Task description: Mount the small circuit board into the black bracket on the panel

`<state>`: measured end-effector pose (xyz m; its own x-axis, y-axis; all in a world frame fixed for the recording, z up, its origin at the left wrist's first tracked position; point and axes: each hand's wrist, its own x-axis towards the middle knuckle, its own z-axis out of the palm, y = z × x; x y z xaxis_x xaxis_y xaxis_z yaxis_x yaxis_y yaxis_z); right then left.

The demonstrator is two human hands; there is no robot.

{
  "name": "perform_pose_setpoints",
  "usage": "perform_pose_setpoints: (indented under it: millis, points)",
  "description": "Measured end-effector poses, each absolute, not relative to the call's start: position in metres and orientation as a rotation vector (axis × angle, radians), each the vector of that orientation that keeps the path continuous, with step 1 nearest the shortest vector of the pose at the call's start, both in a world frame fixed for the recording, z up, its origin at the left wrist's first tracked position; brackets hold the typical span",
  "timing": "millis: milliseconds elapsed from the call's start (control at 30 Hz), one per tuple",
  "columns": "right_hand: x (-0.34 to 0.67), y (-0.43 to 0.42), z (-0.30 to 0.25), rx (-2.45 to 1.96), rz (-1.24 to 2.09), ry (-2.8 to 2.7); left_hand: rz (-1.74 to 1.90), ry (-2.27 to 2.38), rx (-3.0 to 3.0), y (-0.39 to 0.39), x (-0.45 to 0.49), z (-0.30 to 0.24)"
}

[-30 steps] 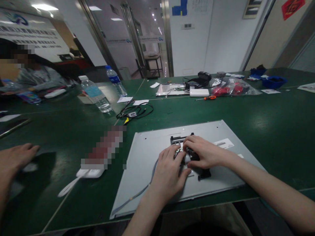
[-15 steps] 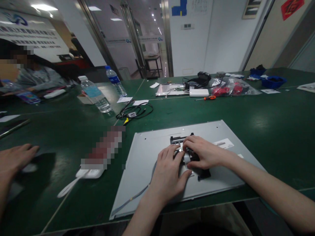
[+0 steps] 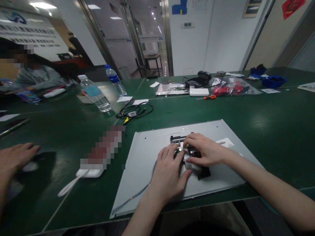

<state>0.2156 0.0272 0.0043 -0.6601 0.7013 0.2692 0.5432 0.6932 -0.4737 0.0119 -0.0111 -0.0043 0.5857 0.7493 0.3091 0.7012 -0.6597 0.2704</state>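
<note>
Pale metal panel (image 3: 197, 186): one, flat at the near edge of the table, both hands above it. Black bracket assembly (image 3: 204, 173): at the panel's middle, largely covered by the hands. Left hand (image 3: 169, 170): fingers bent over the assembly's left side, thumb spread; whether anything is gripped, cannot tell. Right hand (image 3: 205, 149): fingers and thumb curved around the assembly's right side; grip likewise unclear. Grey cable (image 3: 131, 197): along the panel's left part. White label (image 3: 227, 142): beyond the right wrist.

Around the panel: white strapped device (image 3: 91, 173), to its left, partly pixelated; black cable (image 3: 122, 115), coiled; two bottles, one white-capped (image 3: 94, 93), one blue-capped (image 3: 115, 80); screwdriver (image 3: 210, 97), orange-handled; white block (image 3: 199, 92); clear bag (image 3: 233, 87), red contents; blue tray (image 3: 273, 81), far right. Another person's hand (image 3: 18, 159): left edge, well apart from the panel.

Table (image 3: 246, 111): green, glossy, with pale seams. Room: glass doors (image 3: 113, 32), metal-framed; white wall (image 3: 226, 39); red hanging (image 3: 292, 8); seated person (image 3: 40, 77), far left, in a grey top.
</note>
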Motion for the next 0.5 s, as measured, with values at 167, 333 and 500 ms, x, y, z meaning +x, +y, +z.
perform_pose_setpoints:
  millis: [167,333,500]
  points:
    - [0.2109,0.0254,-0.0010,-0.977,0.463,-2.481,0.608,1.223,2.689,-0.0109,0.0111,-0.0056]
    - [0.2101,0.0257,-0.0043,-0.983,0.444,-2.491,0.585,1.236,2.687,-0.0107,0.0111,-0.0057]
    - [0.2103,0.0267,-0.0042,-0.980,0.433,-2.498,0.537,1.249,2.711,-0.0104,0.0116,-0.0055]
